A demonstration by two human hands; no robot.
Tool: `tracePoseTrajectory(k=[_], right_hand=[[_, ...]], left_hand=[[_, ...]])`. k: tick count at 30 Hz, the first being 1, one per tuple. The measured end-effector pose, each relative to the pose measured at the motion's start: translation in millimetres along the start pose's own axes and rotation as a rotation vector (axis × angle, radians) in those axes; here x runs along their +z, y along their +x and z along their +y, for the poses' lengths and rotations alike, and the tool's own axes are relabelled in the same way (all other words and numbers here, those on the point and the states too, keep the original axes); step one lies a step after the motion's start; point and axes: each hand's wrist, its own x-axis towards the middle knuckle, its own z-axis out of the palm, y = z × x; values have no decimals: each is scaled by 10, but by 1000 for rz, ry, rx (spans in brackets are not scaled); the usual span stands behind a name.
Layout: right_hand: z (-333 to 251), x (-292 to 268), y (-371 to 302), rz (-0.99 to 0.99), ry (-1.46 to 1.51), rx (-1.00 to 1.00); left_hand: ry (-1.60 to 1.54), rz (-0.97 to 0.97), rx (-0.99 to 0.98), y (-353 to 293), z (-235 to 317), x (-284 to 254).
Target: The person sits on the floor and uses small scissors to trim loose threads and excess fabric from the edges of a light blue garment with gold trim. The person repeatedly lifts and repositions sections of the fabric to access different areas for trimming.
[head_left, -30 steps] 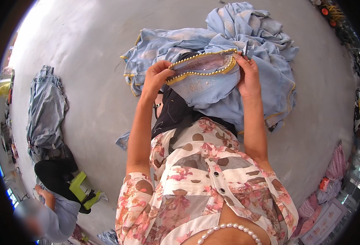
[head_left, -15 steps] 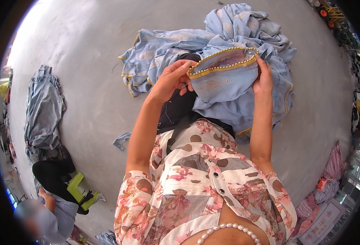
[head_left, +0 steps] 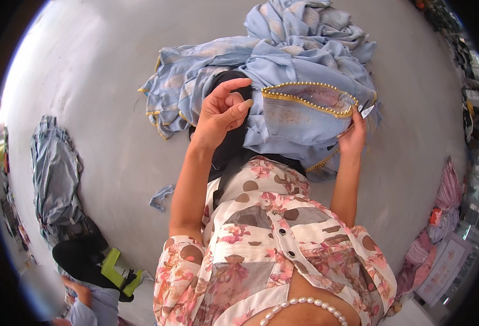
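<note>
My right hand [head_left: 352,136] grips the right end of a light blue embroidered cloth [head_left: 294,115], at an opening edged with gold trim and small pearl-like beads. A pointed metal blade [head_left: 366,111] juts out beside its fingers; the rest of that tool is hidden. To the left of the cloth, my left hand [head_left: 224,113] is raised and apart from it. Its index finger is stretched out, the thumb is separate from it and the other fingers are curled, with nothing visible in them. More of the blue cloth [head_left: 310,32] lies heaped beyond my hands and over my dark-clad leg [head_left: 229,144].
A blue cloth scrap [head_left: 162,198] lies on the grey floor [head_left: 125,141]. At left is a grey-blue cloth bundle [head_left: 56,174], near a seated person [head_left: 90,304] and a lime-green frame-shaped object [head_left: 121,274]. Pink checked cloth [head_left: 447,187] sits at far right.
My left hand has let go of the beaded edge and moved left, its index finger extending. My right hand, still gripping, has moved lower with the cloth. The view has shifted slightly.
</note>
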Motion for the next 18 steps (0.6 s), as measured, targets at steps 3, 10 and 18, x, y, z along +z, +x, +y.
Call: tracePoseTrajectory(k=[3, 10, 18], right_hand=[[107, -553, -191, 137, -85, 10], [281, -737, -638, 333, -475, -9], [-330, 50, -611, -30, -930, -340]], left_hand=[[110, 48, -24, 202, -212, 186], [942, 279, -207, -41, -782, 235], [814, -24, -152, -42, -957, 401]])
